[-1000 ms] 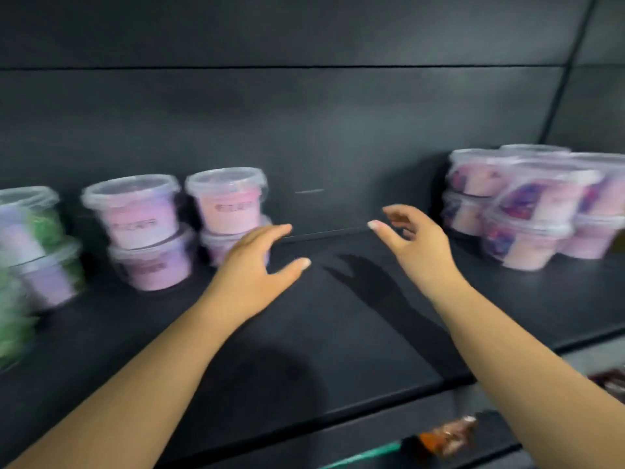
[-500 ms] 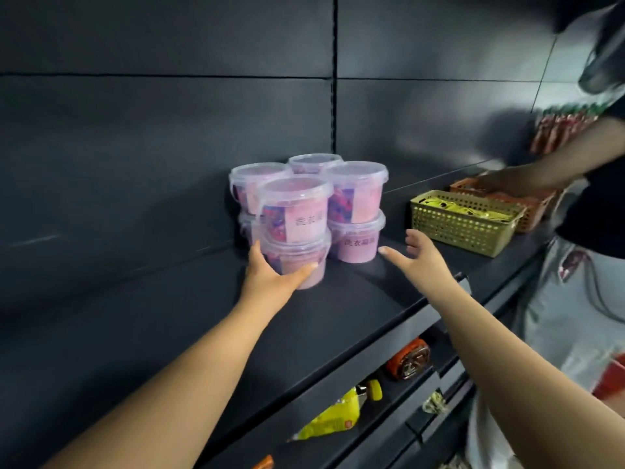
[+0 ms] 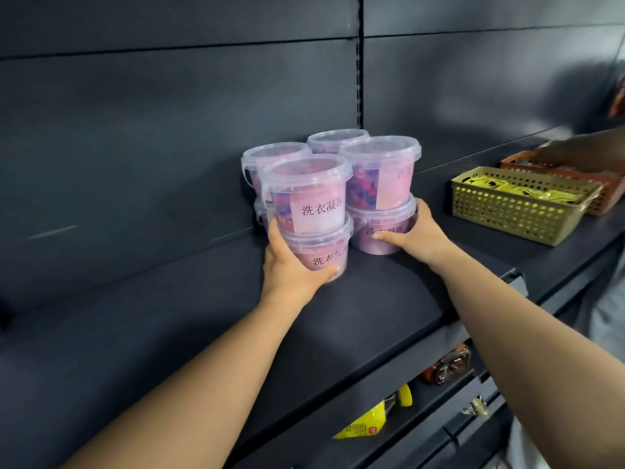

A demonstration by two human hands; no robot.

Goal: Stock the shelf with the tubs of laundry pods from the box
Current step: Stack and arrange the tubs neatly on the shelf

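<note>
Head view: your left hand grips the left bottom tub, and your right hand grips the right bottom tub. Both tubs stand toward the back edge of the shelf.

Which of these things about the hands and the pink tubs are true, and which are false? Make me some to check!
1. The left hand holds the lower front tub. True.
2. The right hand hangs free and touches nothing. False: it holds the lower right tub.
3. The tubs are stacked two high. True.
4. The yellow basket sits to the left of the tubs. False: it sits to their right on the shelf.
</note>
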